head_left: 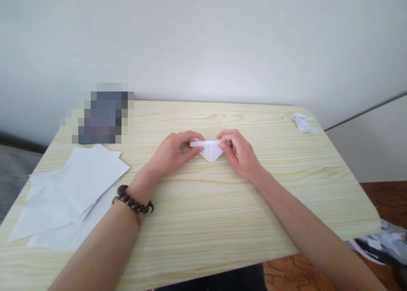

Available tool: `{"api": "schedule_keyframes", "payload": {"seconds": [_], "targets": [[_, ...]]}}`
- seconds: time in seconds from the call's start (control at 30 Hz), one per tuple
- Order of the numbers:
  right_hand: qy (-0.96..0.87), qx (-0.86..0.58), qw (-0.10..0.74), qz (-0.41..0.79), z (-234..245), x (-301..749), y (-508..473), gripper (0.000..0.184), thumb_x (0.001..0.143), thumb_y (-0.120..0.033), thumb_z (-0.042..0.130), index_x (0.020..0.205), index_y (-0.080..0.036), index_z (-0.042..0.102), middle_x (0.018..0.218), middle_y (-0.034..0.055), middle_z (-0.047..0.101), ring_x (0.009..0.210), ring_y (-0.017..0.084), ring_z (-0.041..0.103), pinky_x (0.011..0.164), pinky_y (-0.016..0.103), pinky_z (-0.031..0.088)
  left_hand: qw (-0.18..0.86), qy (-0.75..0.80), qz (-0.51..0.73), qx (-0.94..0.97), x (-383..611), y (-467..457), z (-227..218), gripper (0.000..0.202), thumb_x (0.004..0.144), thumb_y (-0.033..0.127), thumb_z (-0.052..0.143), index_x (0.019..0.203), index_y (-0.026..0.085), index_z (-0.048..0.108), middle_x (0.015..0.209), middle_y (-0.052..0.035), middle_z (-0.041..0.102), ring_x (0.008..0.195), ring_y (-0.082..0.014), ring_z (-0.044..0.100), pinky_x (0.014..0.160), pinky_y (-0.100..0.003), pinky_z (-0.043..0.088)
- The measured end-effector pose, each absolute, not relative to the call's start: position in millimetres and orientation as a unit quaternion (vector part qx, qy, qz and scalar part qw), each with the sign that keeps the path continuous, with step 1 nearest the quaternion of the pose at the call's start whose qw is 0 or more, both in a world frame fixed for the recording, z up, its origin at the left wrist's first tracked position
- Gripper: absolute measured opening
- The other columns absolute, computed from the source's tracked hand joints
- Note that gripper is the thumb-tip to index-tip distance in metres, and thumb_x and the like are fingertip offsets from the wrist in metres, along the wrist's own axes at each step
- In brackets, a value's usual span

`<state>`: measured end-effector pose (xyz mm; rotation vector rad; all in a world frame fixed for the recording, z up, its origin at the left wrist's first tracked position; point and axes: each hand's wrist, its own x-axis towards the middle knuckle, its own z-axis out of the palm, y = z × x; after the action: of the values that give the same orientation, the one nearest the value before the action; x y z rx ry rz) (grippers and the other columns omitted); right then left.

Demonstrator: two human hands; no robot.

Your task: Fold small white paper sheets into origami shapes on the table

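Observation:
A small piece of folded white paper is held just above or on the middle of the wooden table. It has a narrow straight band along its far edge and tapers to a blunt point toward me. My left hand pinches the band's left end between thumb and fingers. At the other end, my right hand grips the paper with thumb and bent fingers, which cover that corner. A dark beaded bracelet circles my left wrist.
Loose white sheets overlap on the table's left side. Behind them lies a dark, pixelated object. A folded white paper piece rests near the far right corner. A pale wall borders the far edge. Below right, a bag-like clutter sits by the floor.

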<state>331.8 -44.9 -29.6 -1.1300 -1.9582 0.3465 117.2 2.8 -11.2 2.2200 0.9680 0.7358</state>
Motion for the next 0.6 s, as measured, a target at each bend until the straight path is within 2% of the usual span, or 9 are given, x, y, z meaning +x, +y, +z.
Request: {"api": "schedule_keyframes", "payload": {"seconds": [0.17,0.27,0.37,0.5,0.6], "targets": [[-0.763,-0.43,0.442,0.193,-30.5,333.0,-44.7,0.008,0.092,-0.025,0.051,0.099,-0.022,0.052,0.103,0.0074,0.06,0.094,0.017,0.058,0.077,0.031,0.05,0.381,0.378,0.307,0.786,115.7,1.7,-10.0,0.024,0.085,0.038,0.059,0.096,0.018,0.067,0.089,-0.0017,0.07,0.072,-0.013,0.058,0.062,-0.022,0.041],[-0.742,-0.432,0.455,0.234,-31.7,334.2,-44.9,0.016,0.088,-0.027,0.057,0.104,-0.023,0.053,0.111,0.0085,0.059,0.095,0.017,0.06,0.074,0.029,0.052,0.401,0.381,0.309,0.774,115.4,2.4,-10.1,0.024,0.085,0.038,0.058,0.089,0.017,0.069,0.086,-0.0019,0.07,0.069,-0.0125,0.057,0.061,-0.022,0.041],[-0.739,-0.438,0.45,0.243,-30.7,335.0,-45.4,0.014,0.088,-0.026,0.056,0.102,-0.023,0.057,0.115,0.0087,0.059,0.097,0.017,0.06,0.072,0.027,0.052,0.407,0.382,0.305,0.772,115.2,2.6,-9.6,0.025,0.085,0.039,0.058,0.089,0.017,0.069,0.084,-0.0023,0.07,0.07,-0.013,0.057,0.063,-0.023,0.042],[-0.744,-0.435,0.439,0.256,-27.2,335.1,-45.1,0.007,0.088,-0.023,0.056,0.091,-0.022,0.062,0.103,0.0065,0.065,0.093,0.016,0.062,0.072,0.027,0.052,0.406,0.378,0.297,0.777,114.7,1.9,-9.1,0.025,0.084,0.039,0.058,0.088,0.017,0.07,0.082,-0.0025,0.07,0.071,-0.0139,0.059,0.063,-0.023,0.043],[-0.746,-0.433,0.433,0.261,-25.3,334.8,-44.6,0.007,0.088,-0.023,0.057,0.087,-0.022,0.064,0.09,0.004,0.067,0.084,0.015,0.063,0.074,0.028,0.052,0.401,0.375,0.28,0.788,115.5,0.9,-10.3,0.024,0.081,0.038,0.061,0.089,0.017,0.069,0.079,-0.0013,0.069,0.064,-0.012,0.057,0.058,-0.022,0.042]]}}
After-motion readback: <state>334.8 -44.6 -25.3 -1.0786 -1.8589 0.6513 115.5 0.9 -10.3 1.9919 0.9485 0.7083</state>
